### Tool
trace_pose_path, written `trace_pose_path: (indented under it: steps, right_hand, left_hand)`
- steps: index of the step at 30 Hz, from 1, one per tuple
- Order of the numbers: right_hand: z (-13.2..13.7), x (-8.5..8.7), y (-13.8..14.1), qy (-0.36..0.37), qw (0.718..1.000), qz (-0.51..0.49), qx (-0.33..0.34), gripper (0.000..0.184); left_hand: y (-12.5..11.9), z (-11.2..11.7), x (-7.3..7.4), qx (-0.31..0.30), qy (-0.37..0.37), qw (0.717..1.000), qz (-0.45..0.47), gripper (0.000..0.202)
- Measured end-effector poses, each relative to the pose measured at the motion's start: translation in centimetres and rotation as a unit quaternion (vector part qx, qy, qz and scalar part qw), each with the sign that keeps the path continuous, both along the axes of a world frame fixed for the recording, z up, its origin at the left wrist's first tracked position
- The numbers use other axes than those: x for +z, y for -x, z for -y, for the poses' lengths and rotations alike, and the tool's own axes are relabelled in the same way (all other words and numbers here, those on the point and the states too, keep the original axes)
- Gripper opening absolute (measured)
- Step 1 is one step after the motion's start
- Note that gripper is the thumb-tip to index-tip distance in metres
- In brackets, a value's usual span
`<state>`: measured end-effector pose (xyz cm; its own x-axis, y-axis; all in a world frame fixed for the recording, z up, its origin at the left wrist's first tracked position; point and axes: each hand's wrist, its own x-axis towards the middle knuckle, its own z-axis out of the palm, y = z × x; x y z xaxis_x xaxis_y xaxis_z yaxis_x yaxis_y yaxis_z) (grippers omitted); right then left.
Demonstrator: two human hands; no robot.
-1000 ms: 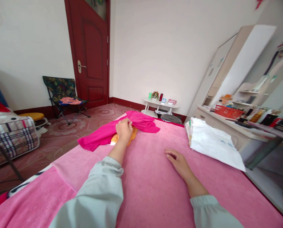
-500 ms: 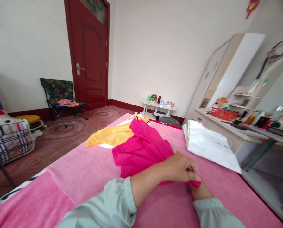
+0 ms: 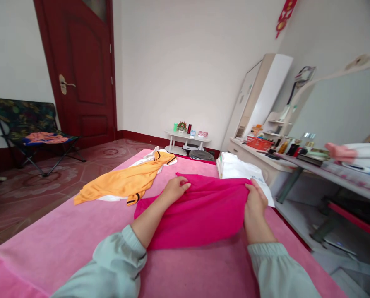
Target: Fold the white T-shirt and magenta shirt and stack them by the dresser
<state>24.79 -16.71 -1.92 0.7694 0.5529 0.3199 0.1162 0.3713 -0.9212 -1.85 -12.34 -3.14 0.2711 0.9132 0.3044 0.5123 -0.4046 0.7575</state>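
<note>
A magenta garment [image 3: 200, 211] lies spread on the pink blanket [image 3: 63, 244] in front of me. My left hand [image 3: 174, 189] pinches its far edge on the left side. My right hand [image 3: 255, 198] grips the far edge on the right side. Both hands are closed on the cloth. An orange garment [image 3: 123, 184] lies beyond and to the left, over something white. A folded white stack [image 3: 237, 169] rests at the blanket's far right edge, just past my right hand.
A dresser [image 3: 256, 151] with a red basket [image 3: 259, 142] and bottles stands on the right. A small white table [image 3: 188, 138] sits against the far wall. A folding chair [image 3: 26, 128] and a red door [image 3: 76, 70] are on the left.
The magenta garment was pulled off the orange one toward me. My hands have since moved apart, stretching its far edge between them. The view has swung to the right.
</note>
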Motion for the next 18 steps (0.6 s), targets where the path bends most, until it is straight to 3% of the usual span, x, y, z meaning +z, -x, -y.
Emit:
trace_pose_path:
  steps: [3, 5, 6, 7, 8, 10, 11, 12, 13, 16, 18]
  right_hand:
    - [0.9, 1.5, 3.3, -0.025, 0.999, -0.016, -0.034, 0.063]
    - [2.0, 1.8, 7.2, -0.016, 0.997, 0.03, 0.068, 0.054]
    - [2.7, 1.8, 9.4, 0.009, 0.984, 0.076, 0.159, 0.049]
    - [3.5, 1.6, 11.5, 0.045, 0.951, 0.137, 0.274, 0.043]
    - [4.3, 1.4, 13.4, 0.093, 0.882, 0.201, 0.417, 0.039]
    - [5.7, 1.0, 16.1, 0.159, 0.68, 0.265, 0.664, 0.042]
    - [6.1, 0.9, 16.8, 0.171, 0.608, 0.269, 0.727, 0.045]
    - [6.3, 1.0, 17.0, 0.171, 0.579, 0.258, 0.754, 0.049]
    - [6.2, 1.1, 16.8, 0.162, 0.594, 0.239, 0.751, 0.051]
    - [4.6, 1.3, 14.2, 0.117, 0.758, 0.176, 0.617, 0.048]
    - [3.0, 0.9, 11.8, 0.097, 0.845, 0.165, 0.499, 0.039]
  left_hand:
    - [0.3, -0.1, 1.1, -0.003, 0.113, 0.986, 0.122, 0.038]
    - [1.2, 0.2, 2.7, -0.011, 0.165, 0.965, 0.202, 0.051]
    - [1.9, 0.3, 3.6, -0.014, 0.175, 0.957, 0.231, 0.056]
    - [2.8, 0.4, 4.4, -0.017, 0.181, 0.951, 0.25, 0.061]
    - [3.8, 0.4, 5.1, -0.015, 0.189, 0.948, 0.256, 0.066]
    - [5.6, 0.0, 5.8, 0.01, 0.198, 0.951, 0.237, 0.072]
    - [6.4, -0.4, 5.7, 0.021, 0.193, 0.957, 0.215, 0.072]
    - [7.1, -0.8, 5.5, 0.035, 0.182, 0.965, 0.183, 0.072]
    - [7.6, -1.2, 5.0, 0.049, 0.168, 0.974, 0.142, 0.072]
    - [7.9, -2.5, 2.7, 0.093, 0.116, 0.989, -0.026, 0.077]
    - [7.4, -3.0, 1.1, 0.099, 0.094, 0.985, -0.11, 0.08]
